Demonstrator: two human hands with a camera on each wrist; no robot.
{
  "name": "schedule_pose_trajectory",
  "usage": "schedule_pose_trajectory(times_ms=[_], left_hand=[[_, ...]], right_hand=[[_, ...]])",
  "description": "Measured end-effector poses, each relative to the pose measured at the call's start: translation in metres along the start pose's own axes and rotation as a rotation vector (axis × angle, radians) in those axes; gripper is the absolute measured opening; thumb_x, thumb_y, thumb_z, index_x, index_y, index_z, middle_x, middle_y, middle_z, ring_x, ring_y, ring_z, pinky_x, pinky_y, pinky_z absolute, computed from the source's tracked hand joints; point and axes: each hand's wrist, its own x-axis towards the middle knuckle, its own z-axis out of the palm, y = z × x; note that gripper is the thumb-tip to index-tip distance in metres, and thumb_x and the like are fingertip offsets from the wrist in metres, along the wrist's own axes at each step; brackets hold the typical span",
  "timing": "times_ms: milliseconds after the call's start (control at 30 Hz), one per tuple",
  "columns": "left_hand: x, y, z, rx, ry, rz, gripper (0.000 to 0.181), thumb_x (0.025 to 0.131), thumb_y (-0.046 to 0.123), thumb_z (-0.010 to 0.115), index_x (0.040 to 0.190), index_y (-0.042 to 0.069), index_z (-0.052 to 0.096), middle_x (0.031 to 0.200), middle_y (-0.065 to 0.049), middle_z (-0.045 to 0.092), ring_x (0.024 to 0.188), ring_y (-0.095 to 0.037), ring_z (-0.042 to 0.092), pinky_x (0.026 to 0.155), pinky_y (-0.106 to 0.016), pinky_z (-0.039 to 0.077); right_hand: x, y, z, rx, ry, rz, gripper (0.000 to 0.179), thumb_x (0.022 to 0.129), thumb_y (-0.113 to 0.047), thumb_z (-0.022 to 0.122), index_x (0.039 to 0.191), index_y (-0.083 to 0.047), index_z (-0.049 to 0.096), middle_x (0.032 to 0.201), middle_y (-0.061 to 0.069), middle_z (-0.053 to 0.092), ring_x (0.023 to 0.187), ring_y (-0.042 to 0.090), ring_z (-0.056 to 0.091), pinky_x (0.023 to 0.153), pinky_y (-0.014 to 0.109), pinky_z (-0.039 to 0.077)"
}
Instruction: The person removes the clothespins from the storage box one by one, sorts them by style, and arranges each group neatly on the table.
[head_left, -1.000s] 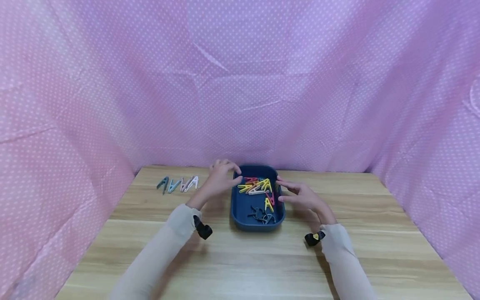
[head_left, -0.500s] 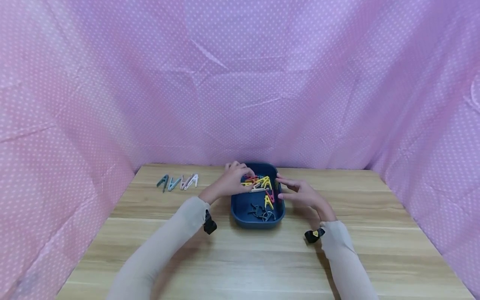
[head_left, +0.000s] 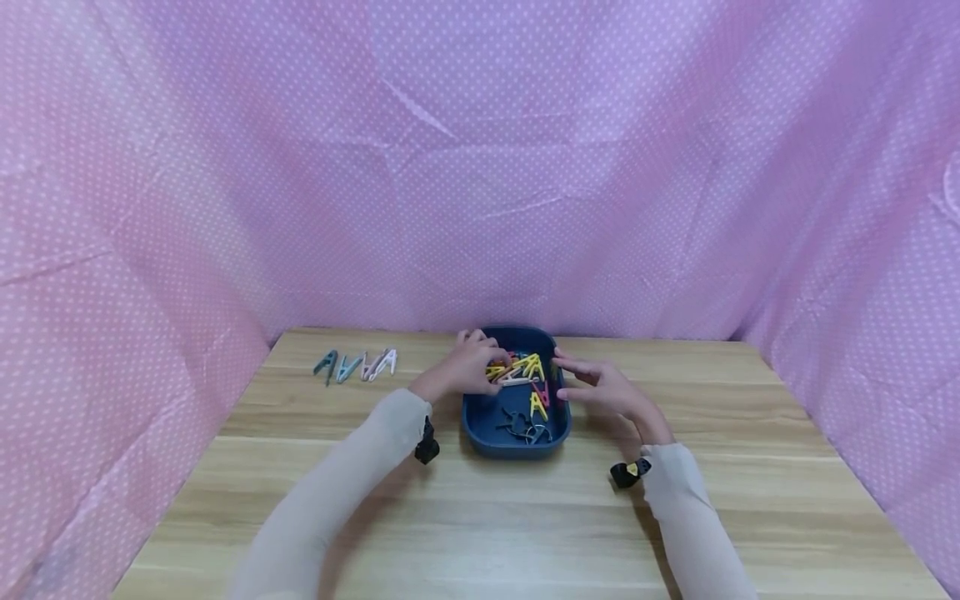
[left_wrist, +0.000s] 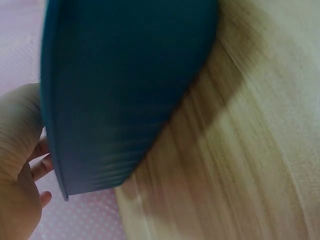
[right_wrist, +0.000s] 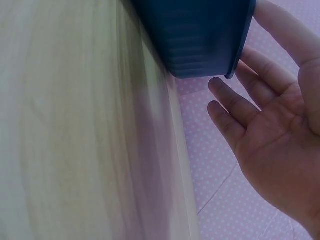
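Plainly, boxed clips [head_left: 531, 362] lie between left hand [head_left: 472, 367] — grip unclear — and spread-fingered right hand [head_left: 606, 390]

The bin [head_left: 517, 452] stands before you on the bench [head_left: 480, 517], near its far edge, the cloth [head_left: 480, 167] behind. In the bin, a cluster of clips [head_left: 529, 367] lies beyond two more clips [head_left: 536, 407] on the right; the ringed pieces [head_left: 517, 423] lie nearest you. Your left hand [head_left: 474, 364] reaches over the left rim, your right hand [head_left: 603, 390] is at the right, and a row of four clips [head_left: 367, 367] lies further left
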Motion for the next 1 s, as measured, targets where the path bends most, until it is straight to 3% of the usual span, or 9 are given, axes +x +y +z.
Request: schedule_pose_trajectory(times_ms=[267,467,800,1000], left_hand=[[0.003,-0.007,0.012,-0.02,-0.031,-0.016,0.039,0.083,0.026,0.083,0.12,0.021,0.074,0.118,-0.004,0.067,0.111,-0.024,0.045,0.113,-0.058,0.019],[0.009,-0.009,0.017,0.073,-0.064,0.011,0.039,0.086,0.031,0.08,0.124,0.028,0.072,0.12,0.0,0.065,0.114,-0.022,0.043,0.115,-0.059,0.016],[0.011,-0.003,0.015,0.21,-0.108,0.031,0.044,0.086,0.024,0.081,0.128,0.032,0.071,0.121,-0.001,0.063,0.115,-0.024,0.043,0.115,-0.062,0.017],[0.013,-0.001,0.013,0.18,-0.118,0.041,0.036,0.085,0.017,0.081,0.117,0.03,0.076,0.115,0.001,0.063,0.11,-0.022,0.042,0.115,-0.06,0.018]], right_hand=[[0.0,0.001,0.002,-0.003,-0.01,0.022,0.069,0.091,-0.035,0.077,0.151,-0.017,0.05,0.164,-0.002,0.036,0.15,0.036,0.036,0.118,0.052,0.033],[-0.002,-0.001,0.002,-0.001,-0.005,0.009,0.068,0.092,-0.032,0.076,0.152,-0.015,0.049,0.165,0.002,0.034,0.15,0.039,0.035,0.118,0.054,0.032],[-0.002,0.002,0.002,-0.029,0.009,-0.011,0.066,0.092,-0.032,0.075,0.151,-0.015,0.05,0.165,0.002,0.035,0.15,0.038,0.035,0.118,0.055,0.032],[-0.002,0.001,0.001,0.004,-0.004,-0.015,0.067,0.092,-0.03,0.076,0.151,-0.013,0.05,0.166,0.004,0.032,0.151,0.038,0.032,0.118,0.054,0.031]])
